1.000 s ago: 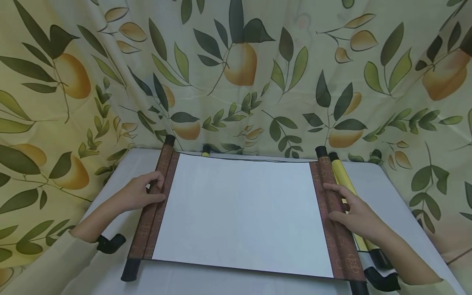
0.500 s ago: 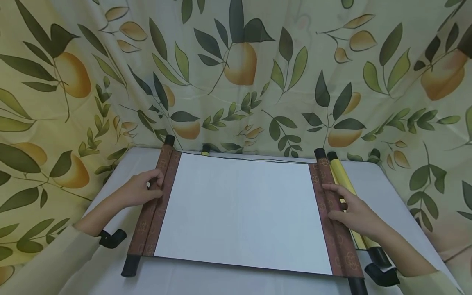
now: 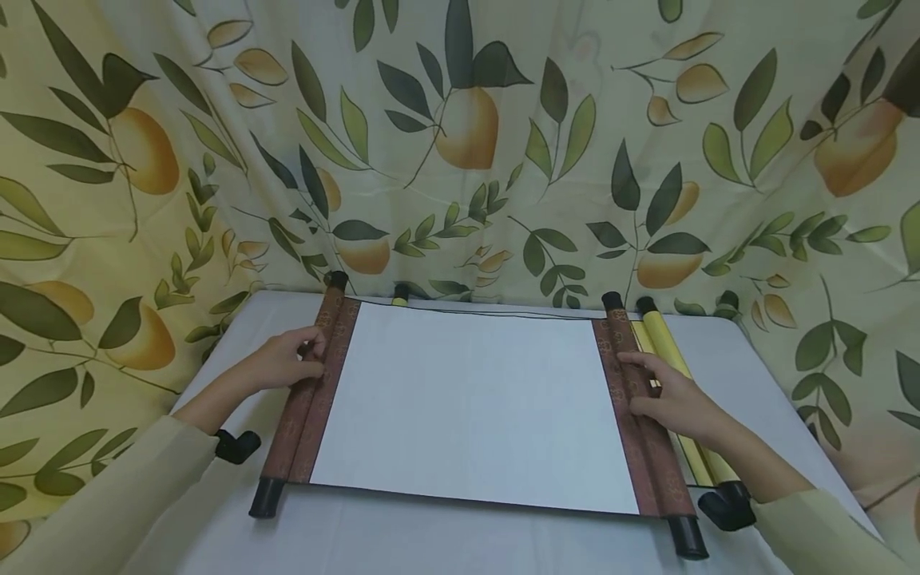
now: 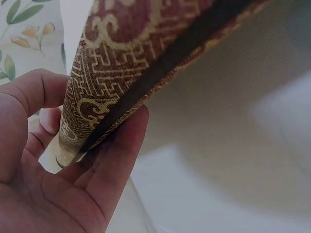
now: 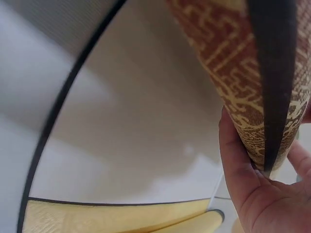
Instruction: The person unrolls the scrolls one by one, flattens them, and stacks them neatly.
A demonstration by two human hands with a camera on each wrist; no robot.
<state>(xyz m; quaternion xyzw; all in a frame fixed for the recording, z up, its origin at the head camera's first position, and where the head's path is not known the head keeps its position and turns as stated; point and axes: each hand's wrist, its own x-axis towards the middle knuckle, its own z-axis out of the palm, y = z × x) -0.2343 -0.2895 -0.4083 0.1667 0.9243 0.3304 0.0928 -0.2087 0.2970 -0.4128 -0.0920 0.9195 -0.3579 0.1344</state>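
A hanging scroll (image 3: 467,407) with bare white paper is spread between two rollers in reddish-brown patterned brocade with black end knobs. My left hand (image 3: 276,363) grips the left roller (image 3: 285,435) around its middle, thumb and fingers on either side, as the left wrist view shows with the hand (image 4: 58,179) around the brocade (image 4: 112,63). On the other side, my right hand (image 3: 676,403) holds the right roller (image 3: 656,455) likewise. In the right wrist view, the roller (image 5: 243,92) stands above the table, apart from the paler surface below.
Beneath the brown scroll lies a yellow scroll (image 3: 667,343), its roller showing beside the right hand. Its other black-tipped end (image 3: 399,295) peeks out behind the paper. The white table (image 3: 431,535) meets a fruit-and-leaf patterned curtain (image 3: 467,200) at the back.
Both hands have carried the brown scroll slightly away from me, so its near edge sits higher in view. The two rollers have come a little closer together. The yellow scroll stays put.
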